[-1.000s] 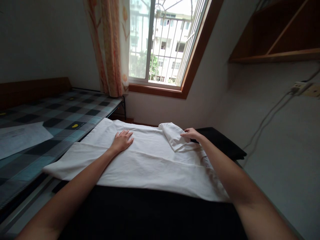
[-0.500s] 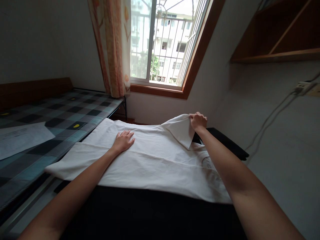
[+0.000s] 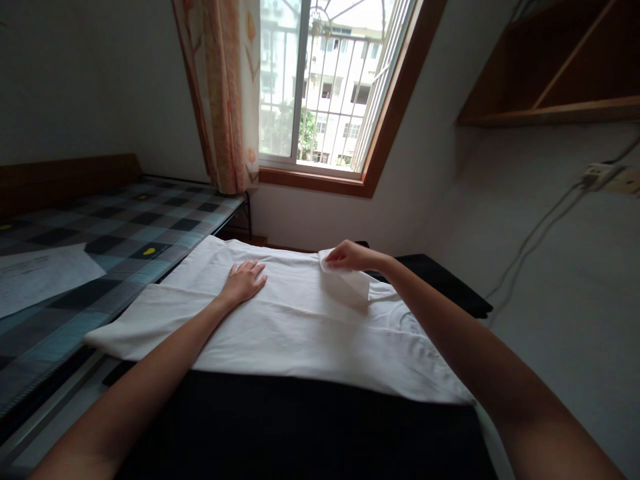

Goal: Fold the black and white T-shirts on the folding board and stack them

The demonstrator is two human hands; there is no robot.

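A white garment [image 3: 285, 333] lies spread over a black surface [image 3: 310, 427], with its left end reaching toward the bed. My left hand [image 3: 244, 281] rests flat on the garment left of the middle, fingers apart. At the garment's far edge, right of the middle, my right hand [image 3: 349, 256] is closed on a flap of the white cloth, which is folded over toward the left. The fingertips of my right hand point left and down. Wrinkles and a round neckline-like edge show at the garment's right end, partly behind my right forearm.
A bed with a checked cover [image 3: 115, 247] stands on the left, with a sheet of paper [image 3: 45, 273] on it. A black item [image 3: 440, 283] lies at the back right. Beyond are a curtain [image 3: 227, 100], a barred window, a wall shelf and cables at a socket [image 3: 595, 177].
My right hand has moved left and slightly down, bringing the raised flap of cloth over onto the garment. My left hand stays flat in about the same place.
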